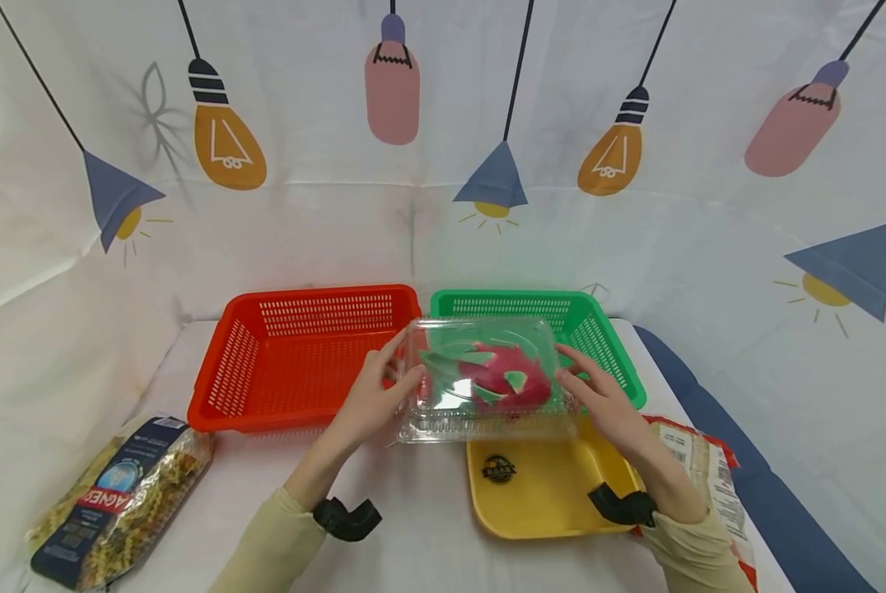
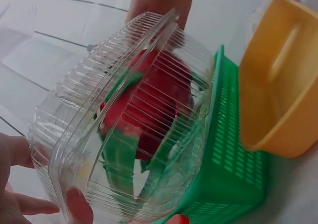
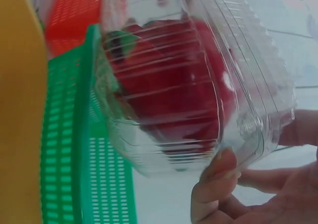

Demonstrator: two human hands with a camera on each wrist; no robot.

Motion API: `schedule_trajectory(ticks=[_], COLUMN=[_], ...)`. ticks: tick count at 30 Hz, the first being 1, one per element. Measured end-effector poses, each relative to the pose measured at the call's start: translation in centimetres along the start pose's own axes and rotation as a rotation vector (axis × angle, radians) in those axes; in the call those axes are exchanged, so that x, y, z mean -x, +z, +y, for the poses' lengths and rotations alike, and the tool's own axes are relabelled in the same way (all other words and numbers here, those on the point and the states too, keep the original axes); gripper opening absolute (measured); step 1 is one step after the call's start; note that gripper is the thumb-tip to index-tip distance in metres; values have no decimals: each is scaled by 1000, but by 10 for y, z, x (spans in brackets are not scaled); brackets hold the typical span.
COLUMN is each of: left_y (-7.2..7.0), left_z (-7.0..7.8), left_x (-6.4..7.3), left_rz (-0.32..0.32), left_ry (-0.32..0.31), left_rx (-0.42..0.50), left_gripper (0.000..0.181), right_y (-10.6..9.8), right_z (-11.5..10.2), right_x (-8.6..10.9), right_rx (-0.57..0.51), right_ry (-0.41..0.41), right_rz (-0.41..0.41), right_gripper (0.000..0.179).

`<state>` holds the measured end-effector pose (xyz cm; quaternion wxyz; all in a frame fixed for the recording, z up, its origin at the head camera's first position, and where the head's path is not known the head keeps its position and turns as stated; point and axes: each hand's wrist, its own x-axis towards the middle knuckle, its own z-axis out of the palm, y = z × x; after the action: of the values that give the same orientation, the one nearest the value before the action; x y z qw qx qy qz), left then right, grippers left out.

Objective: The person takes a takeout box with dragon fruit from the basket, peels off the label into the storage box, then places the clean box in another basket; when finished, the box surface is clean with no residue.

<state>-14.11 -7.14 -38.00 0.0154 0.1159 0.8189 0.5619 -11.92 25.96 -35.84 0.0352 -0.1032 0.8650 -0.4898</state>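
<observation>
A clear plastic clamshell container (image 1: 443,422) with a closed lid is held up between both hands, over the gap between the baskets and the yellow bin. Inside lies a red dragon fruit (image 1: 523,380) with green-tipped scales. My left hand (image 1: 372,397) grips the container's left end, thumb toward the near side and fingers behind. At the opposite end, my right hand (image 1: 608,403) holds it the same way, its thumb and fingers (image 3: 213,189) around the rim edge. In the left wrist view the fruit (image 2: 151,100) shows through the ribbed wall.
Behind the container stand a red basket (image 1: 239,362) and a green basket (image 1: 599,333), side by side. A yellow bin (image 1: 547,494) sits in front of the green one. A pasta bag (image 1: 124,502) lies at left; another packet (image 1: 702,461) lies at right, beyond the right forearm.
</observation>
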Motion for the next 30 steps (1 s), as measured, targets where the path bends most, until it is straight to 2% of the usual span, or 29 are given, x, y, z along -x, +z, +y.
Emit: schedule_trajectory(ticks=[8, 13, 17, 23, 30], left_y=[10, 13, 14, 17, 17], left_z=[2, 2, 4, 5, 2], left_x=[-29, -51, -68, -90, -112], left_rz=[-14, -60, -86, -150, -248], left_ry=[-24, -46, -74, -144, -272], left_rx=[49, 70, 47, 24, 83], left_gripper=[67, 68, 69, 71, 69], right_y=[-15, -26, -36, -47, -58], right_z=[7, 9, 12, 16, 23], right_x=[-22, -35, -45, -59, -76], right_rx=[-62, -109, -91, -52, -33], right_ry=[79, 120, 148, 181, 230], right_rz=[11, -2, -33, -75, -163], right_gripper=[57, 60, 63, 62, 61])
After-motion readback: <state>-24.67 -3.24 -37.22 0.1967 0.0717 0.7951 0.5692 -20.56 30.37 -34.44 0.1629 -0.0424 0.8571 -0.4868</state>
